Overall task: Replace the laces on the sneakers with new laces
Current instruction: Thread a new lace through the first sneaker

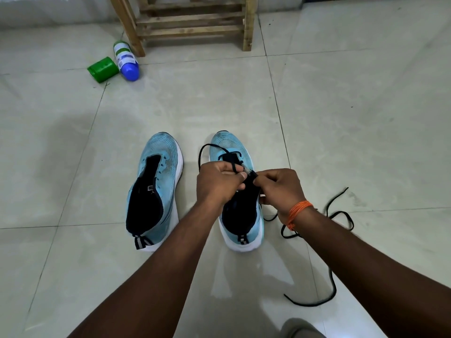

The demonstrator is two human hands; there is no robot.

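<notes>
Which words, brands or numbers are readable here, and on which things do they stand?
No text is readable with certainty.
On the bottle: label print, too blurred to read.
Inside the left sneaker: white logo, too small to read.
On the green box: nothing visible.

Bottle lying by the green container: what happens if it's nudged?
Bottle lies on its side, round-bodied, so it probably rolls on the smooth tiles. Green container beside it likely blocks rolling that way. Fill unseen, weight unclear.
</notes>
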